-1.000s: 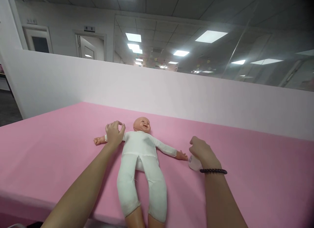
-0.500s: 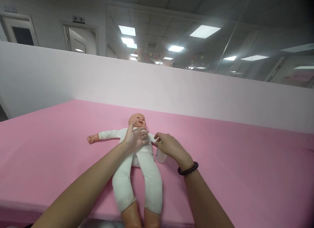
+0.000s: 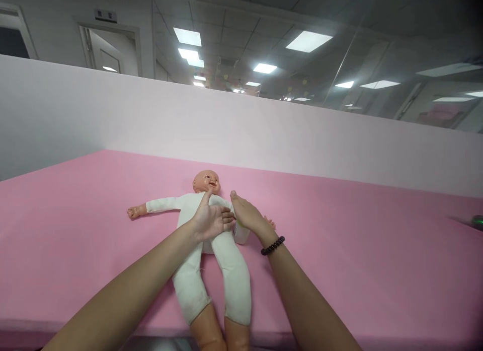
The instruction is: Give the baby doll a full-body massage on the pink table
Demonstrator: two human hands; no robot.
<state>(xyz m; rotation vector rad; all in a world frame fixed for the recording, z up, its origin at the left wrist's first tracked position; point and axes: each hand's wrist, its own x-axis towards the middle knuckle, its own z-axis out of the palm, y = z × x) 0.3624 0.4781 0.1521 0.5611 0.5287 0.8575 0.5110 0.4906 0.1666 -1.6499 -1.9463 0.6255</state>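
The person's left hand (image 3: 213, 221) is spread, its palm showing, thumb raised and nothing in it, over the chest of a bald baby doll in a white cloth suit (image 3: 231, 263). Its fingertips come close to the right hand (image 3: 247, 213), which is held edge-on with the thumb side up; its palm is hidden, so I can't tell whether it closes on anything. Just below that hand, partly covered by it, is a small translucent whitish container (image 3: 241, 235). A black beaded bracelet (image 3: 272, 246) circles the right wrist.

The doll lies on its back, arms flung out, on a broad pink padded table (image 3: 358, 270). At the table's right edge sits a dark object with a green light (image 3: 477, 222). Behind runs a low white partition (image 3: 241, 124), with rectangular ceiling lights (image 3: 309, 41) beyond.
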